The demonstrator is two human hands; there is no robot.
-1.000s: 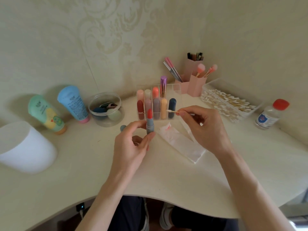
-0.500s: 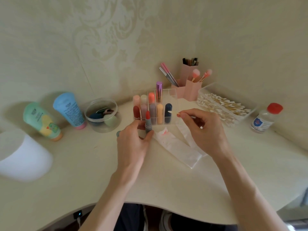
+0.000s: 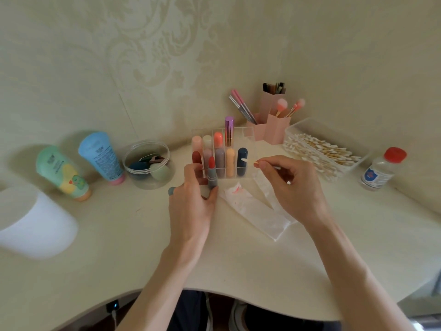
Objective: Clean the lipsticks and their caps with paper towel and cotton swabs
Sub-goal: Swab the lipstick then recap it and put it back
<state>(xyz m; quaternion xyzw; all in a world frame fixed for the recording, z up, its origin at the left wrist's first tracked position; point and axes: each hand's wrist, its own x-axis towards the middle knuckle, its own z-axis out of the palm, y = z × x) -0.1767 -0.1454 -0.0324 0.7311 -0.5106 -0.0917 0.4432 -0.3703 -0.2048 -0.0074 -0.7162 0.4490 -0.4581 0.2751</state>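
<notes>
Centre frame, the left hand grips the grey-cased red lipstick upright between thumb and curled fingers, just before the clear acrylic organiser. The right hand pinches a wooden cotton swab, its tip apart from the lipstick. Since the earlier frame the lipstick has sunk tableward, and the swab is unchanged.

I count nine capped lipsticks, one uncapped red lipstick, two plastic squeeze tubes at left, two white paper-towel strips.

Upright uncapped red lipstick just beside flat, red-stained paper towel
</notes>
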